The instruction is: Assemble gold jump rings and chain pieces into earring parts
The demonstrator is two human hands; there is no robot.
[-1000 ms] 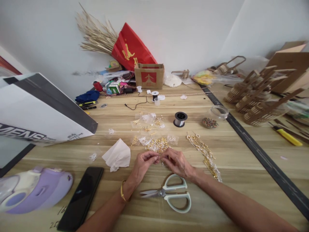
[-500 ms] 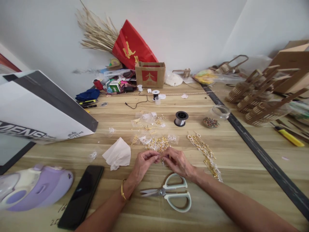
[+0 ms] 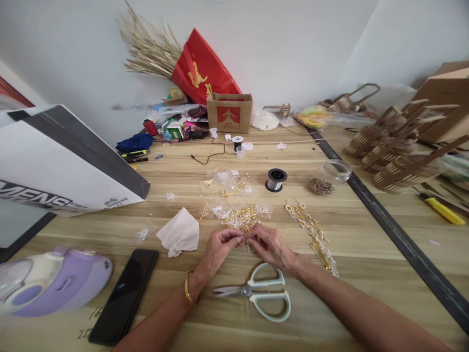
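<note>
My left hand [image 3: 219, 248] and my right hand [image 3: 270, 245] meet fingertip to fingertip, each in a pinch. What the left fingers hold is too small to make out. Under the right fingertips shows a short beaded strand [image 3: 248, 248], silvery and partly hidden. Just beyond the fingers lies a pile of gold and silver beads [image 3: 240, 218]. Scissors with pale green handles [image 3: 269, 296] rest below my hands, blades apart and pointing left. To the right lie gold and silver beaded chains [image 3: 311, 230]. A spool of clear line [image 3: 276, 180] stands farther back.
Left of my hands are a tissue [image 3: 179, 232], a black phone [image 3: 124, 296], a purple device [image 3: 66, 283] and a large white box [image 3: 66, 166]. At right stand a bead jar [image 3: 335, 173], small woven baskets [image 3: 392, 166] and a yellow cutter [image 3: 441, 208].
Both hands keep nearly the same place, with fingertips still together. The beaded strand under the right fingers shows slightly more. The whole view has shifted a little.
</note>
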